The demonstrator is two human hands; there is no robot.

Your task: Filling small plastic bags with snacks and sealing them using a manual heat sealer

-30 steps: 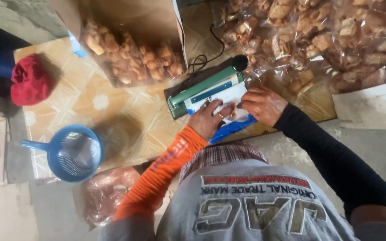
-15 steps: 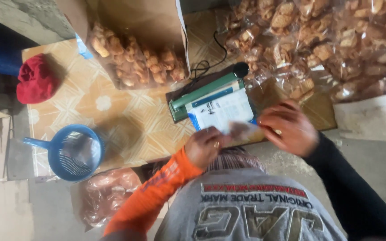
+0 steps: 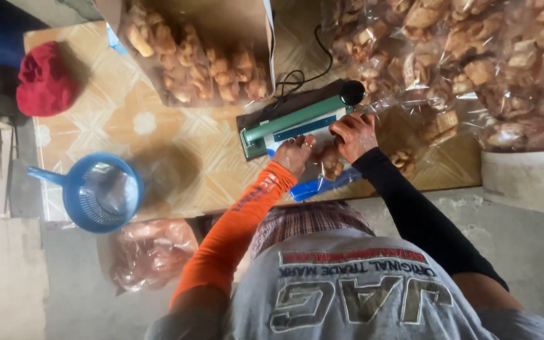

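A small clear bag of brown fried snacks lies at the front of a green-barred heat sealer on the patterned tabletop. My left hand, in an orange sleeve, grips the bag's left side. My right hand, in a black sleeve, holds its upper right edge against the sealer bar, just below the sealer's black knob. The bag's mouth is hidden under my fingers.
A blue handled strainer sits at the left, with a red cloth behind it. A large open bag of snacks lies at the back. Several packed bags pile up at the right. Another snack bag lies low at the left.
Half a second ago both hands were drawn back with a white-labelled bag raised over the sealer. Both hands are now forward at the sealer bar, with the bag down.
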